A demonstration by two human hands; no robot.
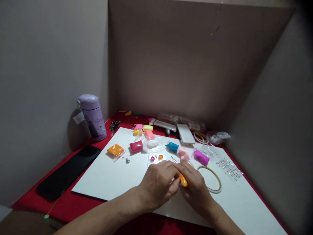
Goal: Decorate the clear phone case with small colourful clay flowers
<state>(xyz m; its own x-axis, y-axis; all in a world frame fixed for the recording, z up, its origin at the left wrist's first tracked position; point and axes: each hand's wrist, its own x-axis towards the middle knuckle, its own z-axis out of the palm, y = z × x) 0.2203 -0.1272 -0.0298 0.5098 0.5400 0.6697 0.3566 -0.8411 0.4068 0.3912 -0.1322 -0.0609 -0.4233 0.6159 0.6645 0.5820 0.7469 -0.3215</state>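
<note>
My left hand [158,184] and my right hand [194,189] meet over a white board [110,176], fingers closed together around a small orange piece of clay [183,180]. Only a strip of the orange shows between the fingers. Just beyond my hands lies a small clear tray [156,158] with tiny purple and orange bits on it. A thin metal pin [174,159] lies by the tray. A yellow-edged ring [212,179] lies flat on the board right of my right hand.
Packets of clay lie across the board: orange [115,150], red [136,146], blue [172,147], pink [184,153], magenta [201,157]. A lilac bottle [92,117] stands at the back left, a black case [66,173] lies left, and a gem sticker sheet [230,168] lies right. Walls enclose three sides.
</note>
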